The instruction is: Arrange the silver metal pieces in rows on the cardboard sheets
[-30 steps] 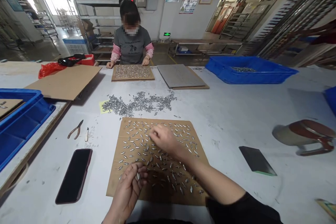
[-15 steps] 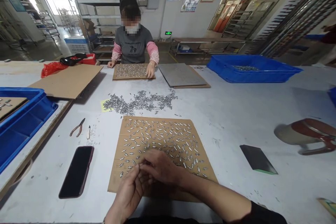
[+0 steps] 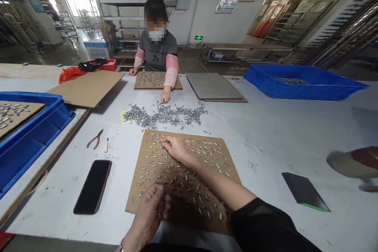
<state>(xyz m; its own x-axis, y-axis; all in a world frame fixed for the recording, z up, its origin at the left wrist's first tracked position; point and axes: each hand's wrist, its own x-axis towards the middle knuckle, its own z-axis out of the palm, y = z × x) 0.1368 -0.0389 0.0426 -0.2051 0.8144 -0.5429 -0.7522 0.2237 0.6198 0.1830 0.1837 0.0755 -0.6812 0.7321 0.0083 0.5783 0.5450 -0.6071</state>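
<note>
A brown cardboard sheet [image 3: 134, 201] lies in front of me, covered with many small shiny metal pieces [image 3: 183, 185], pointed at both ends. Over the sheet's upper left part, my right hand [image 3: 178, 150] is closed in a pinch among the pieces; whatever is between its fingertips is too small to make out. My left hand [image 3: 152, 206] hovers at the sheet's lower left with its fingers curled in, their contents hidden. Just beyond the far edge spreads a loose pile of the same metal pieces [image 3: 165, 115], partly on a yellow paper [image 3: 125, 117].
Pliers [image 3: 95, 139], a small knife-like tool [image 3: 106, 145] and a phone [image 3: 93, 187] lie left. Blue trays [image 3: 63, 104] [image 3: 307, 90] stand at both sides. A dark flat block [image 3: 305, 191] is at right. Opposite, a co-worker's hand [image 3: 165, 95] reaches to the pile.
My right hand has parted from my left and moved forward to the sheet's upper left. The co-worker's hand has gone from their board to the pile. My view has shifted left.
</note>
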